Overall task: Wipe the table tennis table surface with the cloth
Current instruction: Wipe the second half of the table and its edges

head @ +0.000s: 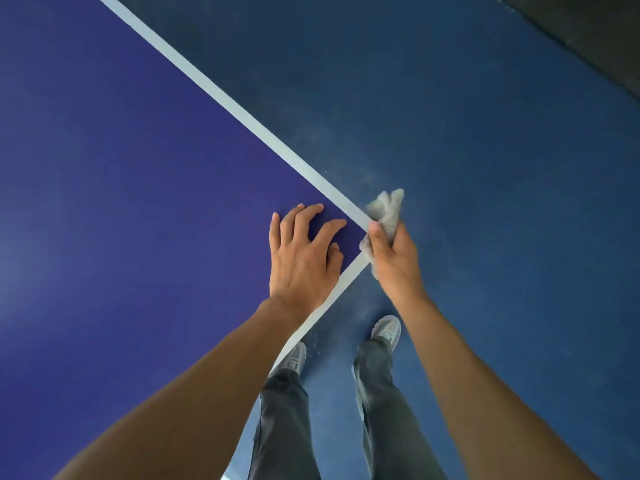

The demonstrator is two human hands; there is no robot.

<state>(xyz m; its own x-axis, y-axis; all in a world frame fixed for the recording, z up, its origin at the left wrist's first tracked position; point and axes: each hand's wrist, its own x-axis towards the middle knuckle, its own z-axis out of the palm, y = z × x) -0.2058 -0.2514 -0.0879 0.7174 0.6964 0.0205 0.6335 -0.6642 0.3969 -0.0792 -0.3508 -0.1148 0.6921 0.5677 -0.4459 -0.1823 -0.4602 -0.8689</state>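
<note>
**Cloth held at the tabletop corner, wiping stroke to come**

Seen from above: the left hand [304, 258] rests spread-fingered on the blue tabletop [138, 168] near its corner, holding nothing. The right hand [391, 261] grips a bunched grey cloth [388, 209] just past the corner's white line [221, 98]. Best next, probably: flatten the cloth on the surface and sweep in overlapping passes.

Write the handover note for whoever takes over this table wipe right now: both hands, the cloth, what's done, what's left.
Left hand: fingers spread, tips resting on the purple-blue table tennis table top near its corner, holding nothing.
Right hand: grips the crumpled grey cloth right at that corner's edge.
Done: cannot tell; no streaks show on the top.
Left: probably bring the cloth back onto the top and sweep the wide area ahead.
</note>
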